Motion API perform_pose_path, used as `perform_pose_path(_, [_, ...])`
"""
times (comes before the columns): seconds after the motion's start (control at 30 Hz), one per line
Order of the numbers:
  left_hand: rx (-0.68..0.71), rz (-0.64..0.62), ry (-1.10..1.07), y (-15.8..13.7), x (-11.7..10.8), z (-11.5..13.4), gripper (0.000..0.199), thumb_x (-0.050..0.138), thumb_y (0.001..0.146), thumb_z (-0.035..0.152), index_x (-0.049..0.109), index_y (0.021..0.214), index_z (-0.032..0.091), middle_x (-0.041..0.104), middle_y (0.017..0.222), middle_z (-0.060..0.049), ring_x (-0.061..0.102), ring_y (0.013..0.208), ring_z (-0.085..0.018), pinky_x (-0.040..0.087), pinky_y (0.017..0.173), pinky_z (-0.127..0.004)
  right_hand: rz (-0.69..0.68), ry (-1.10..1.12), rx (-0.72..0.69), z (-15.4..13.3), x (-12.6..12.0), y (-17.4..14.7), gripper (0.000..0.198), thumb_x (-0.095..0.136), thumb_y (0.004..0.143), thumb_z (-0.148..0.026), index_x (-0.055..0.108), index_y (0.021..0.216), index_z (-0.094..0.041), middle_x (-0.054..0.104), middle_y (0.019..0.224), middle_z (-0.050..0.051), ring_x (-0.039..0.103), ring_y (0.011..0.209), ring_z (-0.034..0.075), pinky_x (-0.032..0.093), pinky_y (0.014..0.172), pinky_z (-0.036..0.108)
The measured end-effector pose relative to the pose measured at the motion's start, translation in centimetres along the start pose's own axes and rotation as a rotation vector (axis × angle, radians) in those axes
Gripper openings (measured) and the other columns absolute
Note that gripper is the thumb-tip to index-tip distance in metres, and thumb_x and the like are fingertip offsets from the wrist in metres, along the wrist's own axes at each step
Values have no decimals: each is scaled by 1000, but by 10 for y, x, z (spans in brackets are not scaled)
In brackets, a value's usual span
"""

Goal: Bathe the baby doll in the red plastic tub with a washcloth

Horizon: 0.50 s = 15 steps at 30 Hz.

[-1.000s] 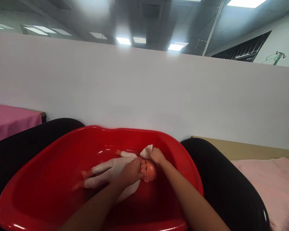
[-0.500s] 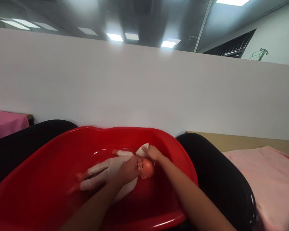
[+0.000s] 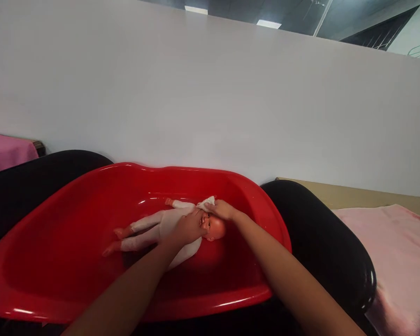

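Note:
A baby doll (image 3: 171,222) in white clothing lies on its back in a red tub (image 3: 258,291), its bald head to the right and its feet to the left. My left hand (image 3: 190,228) is wrapped over the doll's upper chest and neck, with the thumb near the chin. Pinched in my right hand (image 3: 222,210) is a small white cloth (image 3: 206,204), held close beside the doll's face on the far side. The left fingertips reach near this cloth; whether they touch it I cannot tell.
Black padded surfaces (image 3: 321,242) flank the tub on both sides. A pink towel (image 3: 388,242) lies at the right, and pink cloth (image 3: 9,151) covers a surface at the far left. A pale partition (image 3: 196,102) stands directly behind the tub.
The view has tilted downward, so the tub sits higher in the picture. My right hand and the cloth have shifted slightly toward the doll's chin. The left hand stays on the doll.

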<state>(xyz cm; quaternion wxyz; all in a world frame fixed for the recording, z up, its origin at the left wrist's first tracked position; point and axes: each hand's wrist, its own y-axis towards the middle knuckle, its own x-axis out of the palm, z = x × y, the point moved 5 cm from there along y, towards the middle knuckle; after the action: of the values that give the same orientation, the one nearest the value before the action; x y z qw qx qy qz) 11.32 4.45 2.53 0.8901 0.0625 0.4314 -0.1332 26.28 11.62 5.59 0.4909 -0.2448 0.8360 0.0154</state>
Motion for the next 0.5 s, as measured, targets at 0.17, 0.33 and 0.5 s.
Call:
perform_pose_path(0.17, [-9, -7, 34, 3, 2, -1, 35, 61, 87, 33, 62, 121, 29, 70, 133, -9, 66, 120, -36, 50, 99, -47, -101, -41, 5, 3, 14, 3, 51, 40, 110, -57, 77, 109, -21, 80, 107, 8, 71, 91, 22, 52, 85, 31])
perform_pose_path(0.33, [-2, -1, 57, 3, 2, -2, 28, 65, 84, 33, 62, 111, 28, 71, 131, -8, 66, 121, -36, 50, 99, -47, 83, -47, 203, 16, -9, -3, 55, 47, 106, -61, 75, 92, -16, 78, 91, 13, 70, 78, 24, 50, 71, 31])
perform_pose_path(0.5, [49, 44, 25, 4, 3, -4, 44, 63, 89, 34, 60, 132, 27, 68, 140, -8, 65, 125, -34, 51, 99, -42, -95, 19, -65, -7, 15, 1, 50, 43, 110, -55, 77, 104, -19, 81, 107, 10, 73, 95, 23, 53, 80, 28])
